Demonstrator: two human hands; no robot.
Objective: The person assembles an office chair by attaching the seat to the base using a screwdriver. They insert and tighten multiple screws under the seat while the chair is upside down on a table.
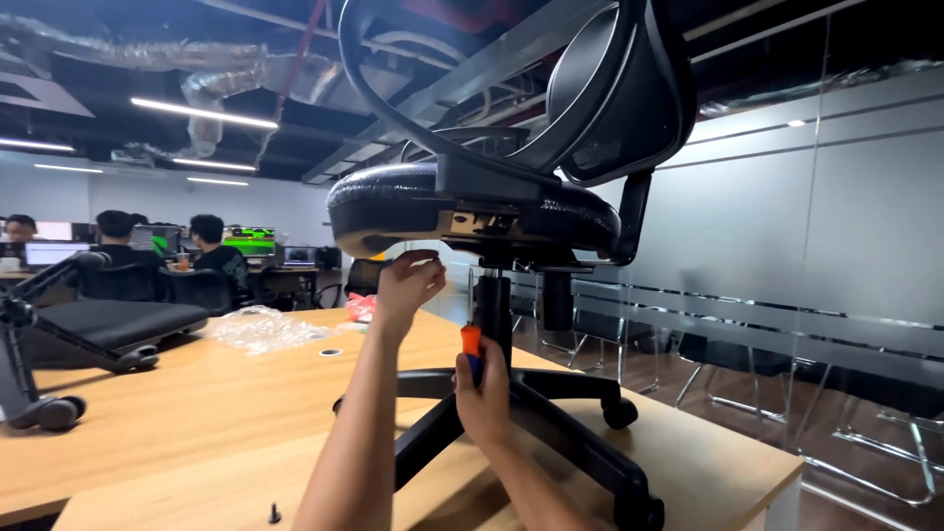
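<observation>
Office chair (511, 197) stands upright on the wooden tabletop (177, 413), close to its right-hand edge. Black padded seat, mesh back, gas column down to a five-star base (551, 418) with castors resting on the wood.

A second chair assembly (88, 329) lies on its side at the tabletop's left edge, castors toward the viewer. Crumpled clear plastic wrapping (261, 329) sits near the far edge, well apart from the upright chair. A small black screw (274, 514) stands alone at the near edge.

Left hand (405, 285) is raised to the seat's underside, fingertips pinched at the metal mounting plate (482, 224). Whether a fastener is between them, I cannot tell; too small.

Right hand (484, 393) has its grip closed around a screwdriver (471, 346) with an orange-and-blue handle, held upright just beside the gas column, tip pointing up.

Judgement: the step in hand looks like fastening the seat mechanism from below. The left hand seems to be locating a hole or seating a screw. The next move would call for raising the driver tip to that point and keeping it square to the plate, working largely by touch since the underside is shadowed.
</observation>
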